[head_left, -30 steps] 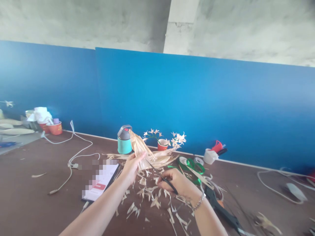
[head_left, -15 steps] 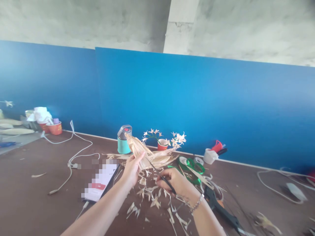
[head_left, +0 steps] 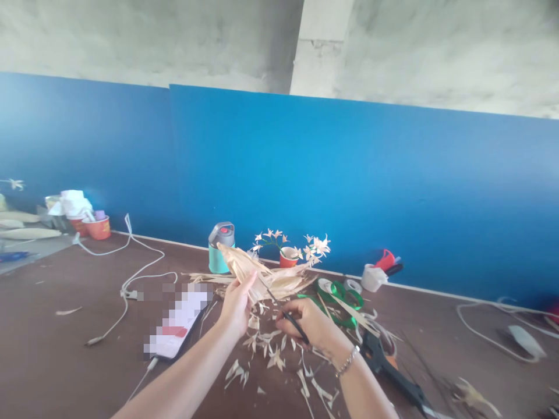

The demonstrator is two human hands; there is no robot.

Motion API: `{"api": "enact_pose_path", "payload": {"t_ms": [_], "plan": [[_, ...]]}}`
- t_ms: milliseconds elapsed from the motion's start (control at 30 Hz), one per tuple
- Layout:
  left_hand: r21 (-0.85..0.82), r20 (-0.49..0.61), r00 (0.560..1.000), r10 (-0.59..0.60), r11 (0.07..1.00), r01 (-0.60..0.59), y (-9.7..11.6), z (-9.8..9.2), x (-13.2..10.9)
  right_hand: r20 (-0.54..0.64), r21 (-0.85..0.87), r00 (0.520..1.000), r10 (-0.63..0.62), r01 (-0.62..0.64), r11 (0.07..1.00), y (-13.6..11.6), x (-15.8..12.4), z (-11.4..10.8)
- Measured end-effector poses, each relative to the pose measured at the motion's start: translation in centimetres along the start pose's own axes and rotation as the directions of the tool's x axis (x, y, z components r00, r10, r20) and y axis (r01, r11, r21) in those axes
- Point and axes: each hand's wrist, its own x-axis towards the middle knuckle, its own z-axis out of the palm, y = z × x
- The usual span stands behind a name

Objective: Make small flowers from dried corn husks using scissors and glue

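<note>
My left hand (head_left: 236, 302) is closed on a pale dried husk leaf (head_left: 238, 262), holding it tilted up above the brown table (head_left: 65, 361). My right hand (head_left: 312, 323) pinches a thin dark stick-like tool (head_left: 288, 317) whose tip points at the base of the husk. Below both hands lie several cut husk scraps (head_left: 266, 349). A pile of more husk leaves (head_left: 283, 282) rests just behind the hands.
A phone (head_left: 177, 323) on a cable lies left of my left arm. At the back stand a teal bottle (head_left: 220, 247), a red cup of husk flowers (head_left: 288, 250) and a white cup (head_left: 373, 276). Green ribbon rolls (head_left: 343, 294) and black scissors (head_left: 388, 369) lie to the right. White cables (head_left: 131, 279) trail across the table.
The husk in my left hand has tilted lower and leftward. Both hands have shifted slightly toward the back; the tool stays pinched in my right hand.
</note>
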Motion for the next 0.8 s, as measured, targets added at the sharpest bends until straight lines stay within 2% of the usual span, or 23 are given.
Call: {"api": "enact_pose_path", "payload": {"t_ms": [233,500,800], "plan": [[-0.051,-0.044,0.999,0.019,0.998,-0.021,-0.2,0.2,-0.3,-0.017,0.012,0.999,-0.028,0.028,1.0,0.6,0.3,0.3],[-0.094,-0.062,0.998,0.019,0.995,-0.025,-0.2,0.5,-0.5,-0.025,0.054,0.999,0.029,-0.027,0.998,-0.2,0.0,0.5],[-0.107,-0.087,0.996,-0.009,0.994,-0.001,-0.7,0.2,-0.3,-0.038,0.07,0.999,-0.011,0.014,0.997,0.4,0.5,1.1]]}}
